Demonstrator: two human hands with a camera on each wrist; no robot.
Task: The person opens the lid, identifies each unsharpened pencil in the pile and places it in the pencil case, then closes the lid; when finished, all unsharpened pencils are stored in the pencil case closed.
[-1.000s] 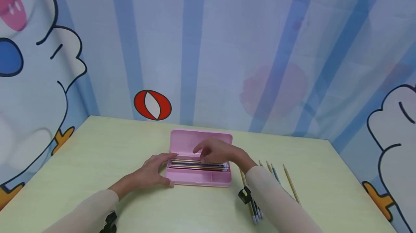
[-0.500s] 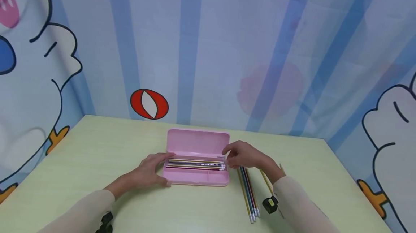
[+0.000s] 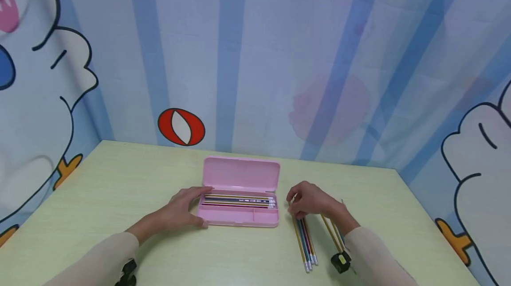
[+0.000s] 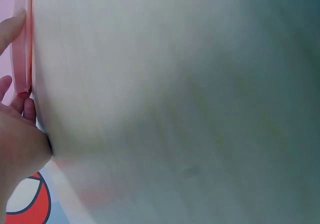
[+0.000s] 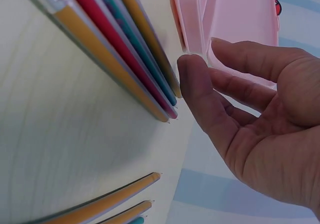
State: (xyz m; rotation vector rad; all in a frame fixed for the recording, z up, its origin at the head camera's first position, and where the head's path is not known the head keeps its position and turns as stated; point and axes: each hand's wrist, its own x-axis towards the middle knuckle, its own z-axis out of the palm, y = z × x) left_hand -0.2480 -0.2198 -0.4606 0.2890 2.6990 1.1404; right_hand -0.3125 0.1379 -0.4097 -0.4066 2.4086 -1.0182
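Note:
A pink pencil case (image 3: 227, 218) lies with its lid up on the table, several pencils (image 3: 239, 201) lined up in its long compartment. My left hand (image 3: 179, 209) holds the case's left end, thumb at the front corner and index finger at the back; the left wrist view catches fingers (image 4: 11, 30) against the pink side. To the right of the case, my right hand (image 3: 313, 199) hovers over the pointed ends of a row of several pencils (image 3: 304, 244). Its fingers are loosely bent. In the right wrist view, a fingertip is right beside the nearest yellow pencil (image 5: 142, 24), with nothing held.
Farther right, partly behind the right forearm, more pencils (image 3: 330, 232) lie on the pale table (image 3: 223, 255). A striped blue curtain (image 3: 255, 64) rises along the table's back edge. A small black device (image 3: 340, 261) sits at the right wrist.
My right hand has moved from over the case's compartment rightward to the pencil row beside it. My left hand keeps its place on the case. The head view has shifted slightly.

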